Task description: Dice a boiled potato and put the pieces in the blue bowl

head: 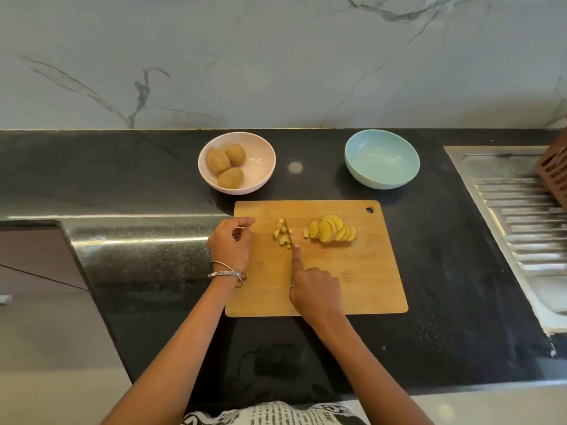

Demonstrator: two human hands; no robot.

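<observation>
A wooden cutting board (352,271) lies on the black counter. On it sits a small heap of diced potato pieces (282,234) and, to the right, a row of potato slices (333,228). My right hand (316,289) grips a knife (288,233), index finger stretched along its spine, blade down among the dice. My left hand (231,243) hovers at the board's left edge with fingers loosely curled, holding nothing. The blue bowl (382,159) stands behind the board on the right and looks empty.
A pink bowl (260,167) with three whole potatoes (227,165) stands behind the board on the left. A steel sink drainboard (518,216) and a brown slotted holder (555,173) are at the right. The counter's front edge runs below my arms.
</observation>
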